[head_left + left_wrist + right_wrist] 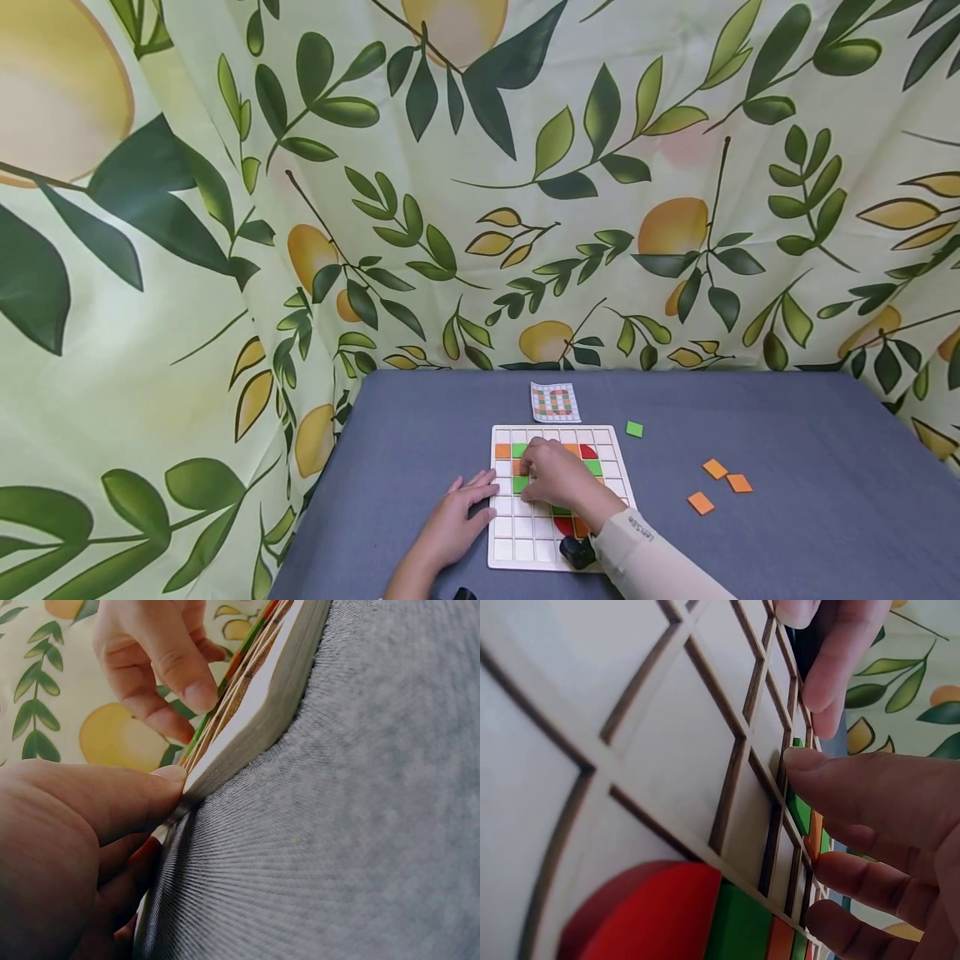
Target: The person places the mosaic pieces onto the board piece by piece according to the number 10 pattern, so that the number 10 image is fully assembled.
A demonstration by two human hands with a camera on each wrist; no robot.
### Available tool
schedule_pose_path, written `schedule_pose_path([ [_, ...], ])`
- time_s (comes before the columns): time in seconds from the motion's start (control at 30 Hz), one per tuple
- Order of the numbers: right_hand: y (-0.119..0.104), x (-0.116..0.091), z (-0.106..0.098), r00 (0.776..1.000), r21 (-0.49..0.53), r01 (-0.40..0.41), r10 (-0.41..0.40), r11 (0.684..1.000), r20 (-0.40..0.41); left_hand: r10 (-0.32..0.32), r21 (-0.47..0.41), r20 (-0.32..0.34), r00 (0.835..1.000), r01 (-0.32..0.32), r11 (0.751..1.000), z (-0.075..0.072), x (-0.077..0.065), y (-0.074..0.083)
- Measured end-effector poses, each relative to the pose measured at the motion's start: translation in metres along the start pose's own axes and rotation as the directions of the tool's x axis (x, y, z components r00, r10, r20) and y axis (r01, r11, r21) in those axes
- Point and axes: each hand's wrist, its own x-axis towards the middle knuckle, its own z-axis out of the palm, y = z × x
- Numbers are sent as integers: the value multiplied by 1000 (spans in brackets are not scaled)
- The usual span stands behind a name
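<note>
A white grid board (513,550) lies on the table with orange, green and red pieces in some of its squares. My left hand (459,518) rests at the board's left edge, fingers spread; in the left wrist view its thumb (112,796) touches the rim. Over the upper left squares is my right hand (558,477), its thumb and fingers bent around an orange tile (517,468) and a green tile (520,484) set in the board. Nothing shows lifted between those fingers (870,881). A rounded red piece (649,915) sits beside a green one (739,922) in the right wrist view.
Behind the board lies a small printed pattern card (555,403). One loose green tile (634,429) is to the board's right, with three orange tiles (715,468) farther right. A black wrist camera (577,552) hangs over the board's near edge. Leaf-patterned cloth (450,300) surrounds the table.
</note>
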Motion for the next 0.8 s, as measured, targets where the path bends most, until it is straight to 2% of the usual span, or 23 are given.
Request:
schedule_pose_path([
  [0.17,1,0,1,1000,0,-17,17,1000,1,-4,1,2,1000,4,1000,0,0,1],
  [0.5,3,0,2,1000,-4,0,0,1000,-7,-37,-1,17,999,37,999,1,1,1],
  [0.67,10,-3,-7,999,43,21,-19,999,-29,-17,-7,7,1000,17,1000,2,1,0],
  [0.8,25,-11,-23,997,104,-22,30,994,-77,-20,-10,0,1000,20,1000,2,1,-1],
])
